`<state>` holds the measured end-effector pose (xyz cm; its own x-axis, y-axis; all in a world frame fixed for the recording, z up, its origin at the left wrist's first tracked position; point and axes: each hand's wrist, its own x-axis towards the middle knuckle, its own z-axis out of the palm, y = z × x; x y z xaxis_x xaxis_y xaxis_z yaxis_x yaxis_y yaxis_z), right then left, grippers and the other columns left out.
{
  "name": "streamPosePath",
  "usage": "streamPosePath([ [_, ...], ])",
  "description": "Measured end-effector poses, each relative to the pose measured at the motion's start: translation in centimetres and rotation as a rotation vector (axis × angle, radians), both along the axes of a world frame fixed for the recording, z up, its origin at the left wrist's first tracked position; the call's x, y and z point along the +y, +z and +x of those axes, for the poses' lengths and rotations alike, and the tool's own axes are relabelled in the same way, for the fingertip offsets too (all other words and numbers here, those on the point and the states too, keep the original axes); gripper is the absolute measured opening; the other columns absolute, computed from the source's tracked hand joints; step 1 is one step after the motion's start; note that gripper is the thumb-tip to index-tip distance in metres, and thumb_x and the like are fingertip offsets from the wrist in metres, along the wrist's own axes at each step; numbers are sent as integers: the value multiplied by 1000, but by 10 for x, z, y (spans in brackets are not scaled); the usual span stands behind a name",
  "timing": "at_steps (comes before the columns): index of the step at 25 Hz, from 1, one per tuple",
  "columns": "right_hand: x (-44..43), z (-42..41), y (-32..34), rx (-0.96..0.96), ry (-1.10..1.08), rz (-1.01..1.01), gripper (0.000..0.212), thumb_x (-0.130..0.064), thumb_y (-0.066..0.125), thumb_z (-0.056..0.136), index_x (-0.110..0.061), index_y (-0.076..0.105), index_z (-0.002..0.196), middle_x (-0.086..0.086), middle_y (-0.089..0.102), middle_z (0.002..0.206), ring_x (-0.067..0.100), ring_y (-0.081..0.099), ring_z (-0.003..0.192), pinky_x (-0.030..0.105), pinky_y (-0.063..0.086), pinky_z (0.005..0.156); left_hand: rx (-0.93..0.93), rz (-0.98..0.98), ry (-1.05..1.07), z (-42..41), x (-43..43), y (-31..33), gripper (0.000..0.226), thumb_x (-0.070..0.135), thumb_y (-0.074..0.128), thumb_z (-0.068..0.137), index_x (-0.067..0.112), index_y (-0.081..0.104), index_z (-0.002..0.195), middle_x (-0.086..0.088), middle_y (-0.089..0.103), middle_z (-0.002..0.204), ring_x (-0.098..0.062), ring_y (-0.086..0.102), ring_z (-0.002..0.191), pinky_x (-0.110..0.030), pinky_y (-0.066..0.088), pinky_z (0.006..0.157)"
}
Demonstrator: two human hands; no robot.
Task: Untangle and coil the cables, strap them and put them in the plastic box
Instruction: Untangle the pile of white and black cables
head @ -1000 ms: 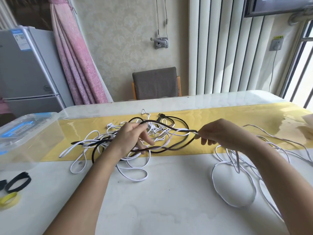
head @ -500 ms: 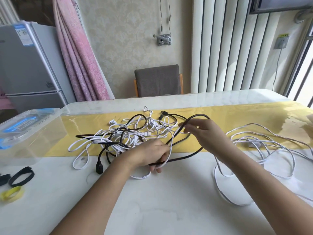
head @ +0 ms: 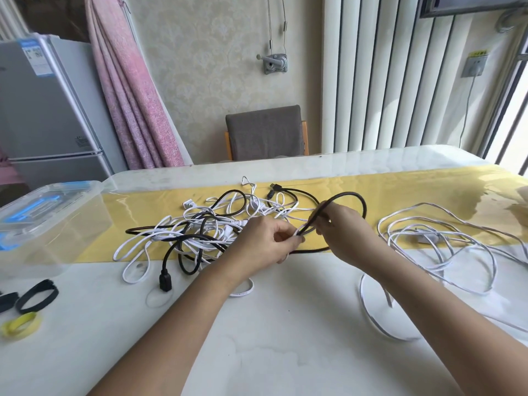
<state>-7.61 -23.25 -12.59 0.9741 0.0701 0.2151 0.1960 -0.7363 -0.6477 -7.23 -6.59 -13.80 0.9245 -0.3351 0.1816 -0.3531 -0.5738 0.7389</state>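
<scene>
Both hands meet at the centre of the frame, just right of the tangle. The left hand point(head: 265, 241) has its grip closed, fingertips pinching a black cable point(head: 352, 194) where a white strand crosses it. Whether that strand is caught in the pinch too, I cannot tell. The right hand point(head: 343, 230) pinches the same black cable a little higher. From there the cable rises in an open loop above the knuckles and drops out of sight behind the hand.

To the left, black lengths thread through the knot of white cables point(head: 200, 224) on the yellow runner point(head: 400, 187). A black plug point(head: 165, 280) rests on the bare desk point(head: 285, 352) at the heap's lower left. A separate white cable point(head: 428, 235) sprawls loose at the right of the frame. The plastic box point(head: 57, 224) stands at the left edge with its lid on. The straps point(head: 37, 295) — black ones and a yellow one — lie below it at lower left, untouched.

This looks like early untangling, as nothing is coiled yet. The main risk is a hard pull on the loop, which would likely cinch the white strands round the black cable and tighten the knot rather than free it. The plug could also snag in a white loop as it is drawn through. A long drag to the right might haul the whole heap into the loose white cable — and the two would tangle together.
</scene>
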Motion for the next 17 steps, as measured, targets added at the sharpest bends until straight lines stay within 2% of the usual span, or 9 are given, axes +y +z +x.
streamPosePath([
  [2, 0, -1, 3, -79, 17, 2, 17, -21, 50, 96, -14, 64, 88, 10, 62, 76, 20, 46, 60, 25, 31, 50, 20, -93, 5, -2, 2, 4, 13, 10, 58, 90, 9, 71, 92, -17, 65, 66, -13, 56, 51, -27, 49, 56],
  [4, -1, -4, 6, -133, 60, -3, 18, -30, 56, 93, -31, 65, 77, 9, 57, 64, 15, 38, 50, 23, 30, 46, 31, -161, -8, -7, -2, 8, 19, 8, 58, 89, 17, 62, 105, -17, 65, 68, -16, 58, 46, -24, 47, 49],
  [6, 0, -9, 9, -97, 86, -2, 19, -34, 60, 89, -39, 62, 70, 2, 51, 57, 13, 39, 45, 19, 32, 42, -16, -139, -21, -11, -5, 10, 17, 15, 64, 88, 24, 57, 100, -14, 65, 67, -18, 54, 40, -21, 41, 43],
  [8, 1, -7, 7, -63, 70, -7, 19, -36, 58, 90, -33, 64, 72, -4, 48, 53, 11, 39, 42, 17, 31, 40, -60, -129, -24, -10, -3, 11, 8, 19, 63, 90, 24, 59, 96, -8, 67, 67, -15, 58, 43, -19, 42, 43],
  [10, 2, -5, 5, -58, 94, 11, 28, -37, 55, 93, -24, 66, 70, -4, 41, 46, 11, 35, 42, 19, 29, 42, -154, -61, 3, -5, 1, 10, 6, 22, 55, 96, 19, 60, 97, -3, 70, 71, -15, 65, 52, -25, 50, 48],
  [11, 4, -6, 4, -41, 133, 22, 29, -36, 55, 93, -21, 70, 73, -1, 40, 47, 11, 33, 44, 20, 27, 42, -208, -6, 51, -1, 3, 9, 10, 23, 51, 98, 16, 58, 97, -2, 70, 72, -16, 67, 54, -30, 53, 52],
  [13, 6, -10, 5, 5, 237, 20, 25, -31, 56, 93, -20, 74, 79, 3, 44, 52, 12, 30, 43, 20, 24, 42, -281, 48, 230, 10, 14, 9, 14, 24, 43, 100, 16, 51, 92, 0, 69, 67, -15, 67, 58, -31, 52, 59],
  [15, -1, -14, 13, 38, 310, 14, 23, -28, 57, 93, -21, 75, 79, -4, 40, 45, 12, 26, 41, 18, 22, 41, -307, -82, 424, 21, 37, 15, 17, 22, 38, 102, 18, 47, 88, 0, 66, 63, -13, 65, 53, -30, 47, 55],
  [17, -19, -11, 25, -33, 234, 55, 23, -27, 59, 92, -21, 75, 77, -4, 30, 42, 11, 25, 39, 18, 21, 39, -256, -338, 517, 29, 64, 22, 23, 20, 34, 103, 20, 46, 84, -4, 62, 59, -13, 62, 41, -29, 45, 49],
])
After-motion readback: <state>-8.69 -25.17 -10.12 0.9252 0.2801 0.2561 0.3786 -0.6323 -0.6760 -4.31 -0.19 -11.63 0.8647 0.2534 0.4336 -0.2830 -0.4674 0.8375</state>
